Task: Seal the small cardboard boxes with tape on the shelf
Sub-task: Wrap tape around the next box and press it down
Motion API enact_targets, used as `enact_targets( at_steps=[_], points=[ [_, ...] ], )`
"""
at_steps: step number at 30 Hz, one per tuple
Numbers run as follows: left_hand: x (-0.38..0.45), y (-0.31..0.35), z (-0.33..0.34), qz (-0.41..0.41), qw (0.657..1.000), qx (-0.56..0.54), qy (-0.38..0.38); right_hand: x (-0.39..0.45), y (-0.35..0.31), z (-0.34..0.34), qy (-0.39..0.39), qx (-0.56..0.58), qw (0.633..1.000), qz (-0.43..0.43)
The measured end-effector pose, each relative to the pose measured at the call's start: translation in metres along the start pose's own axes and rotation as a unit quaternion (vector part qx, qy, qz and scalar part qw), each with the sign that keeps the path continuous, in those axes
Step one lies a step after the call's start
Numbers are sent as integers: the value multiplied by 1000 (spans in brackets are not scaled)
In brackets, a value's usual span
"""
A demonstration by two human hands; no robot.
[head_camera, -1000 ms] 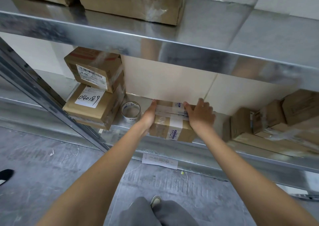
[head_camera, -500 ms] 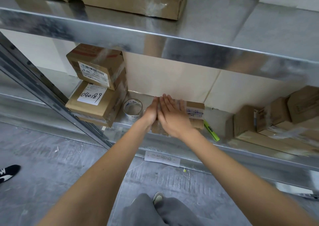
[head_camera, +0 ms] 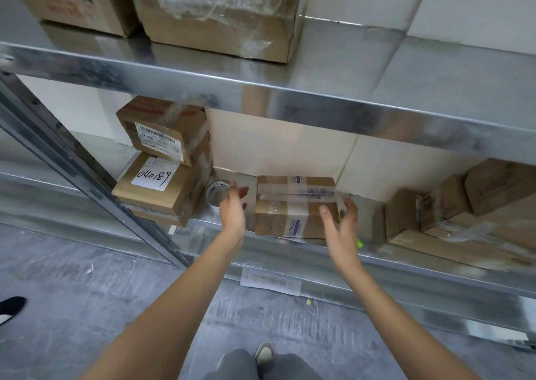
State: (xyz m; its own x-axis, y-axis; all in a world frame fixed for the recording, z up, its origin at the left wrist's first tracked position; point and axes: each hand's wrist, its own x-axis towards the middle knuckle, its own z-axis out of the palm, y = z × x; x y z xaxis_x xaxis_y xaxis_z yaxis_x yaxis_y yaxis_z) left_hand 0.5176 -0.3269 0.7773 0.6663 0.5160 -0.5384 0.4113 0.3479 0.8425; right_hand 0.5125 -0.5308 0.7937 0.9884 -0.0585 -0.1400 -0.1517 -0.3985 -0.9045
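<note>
My left hand [head_camera: 232, 208] and right hand [head_camera: 339, 220] hang with fingers loose and spread on either side of the small cardboard box [head_camera: 294, 205], grasping nothing and not touching it. The box sits on the lower metal shelf [head_camera: 377, 259] near its front edge, clear tape crossing its top and running down its front face. The tape roll [head_camera: 217, 192] lies just beyond my left hand, beside two stacked boxes [head_camera: 164, 159].

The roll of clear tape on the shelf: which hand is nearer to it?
Left. The left hand hovers open right in front of the tape roll, partly covering it. The right hand is open beyond the taped box, at its right end.
</note>
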Motion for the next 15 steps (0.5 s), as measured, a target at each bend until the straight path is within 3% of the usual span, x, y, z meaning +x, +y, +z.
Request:
enact_targets(
  at_steps=[5,15],
  points=[
    [-10,-1,-5,-25,996,-5,-91,3,-3,5,-21,33,998,46],
    [-53,39,-9,48,993,33,-98,-22,-48,-12,74,90,993,-10]
  ],
)
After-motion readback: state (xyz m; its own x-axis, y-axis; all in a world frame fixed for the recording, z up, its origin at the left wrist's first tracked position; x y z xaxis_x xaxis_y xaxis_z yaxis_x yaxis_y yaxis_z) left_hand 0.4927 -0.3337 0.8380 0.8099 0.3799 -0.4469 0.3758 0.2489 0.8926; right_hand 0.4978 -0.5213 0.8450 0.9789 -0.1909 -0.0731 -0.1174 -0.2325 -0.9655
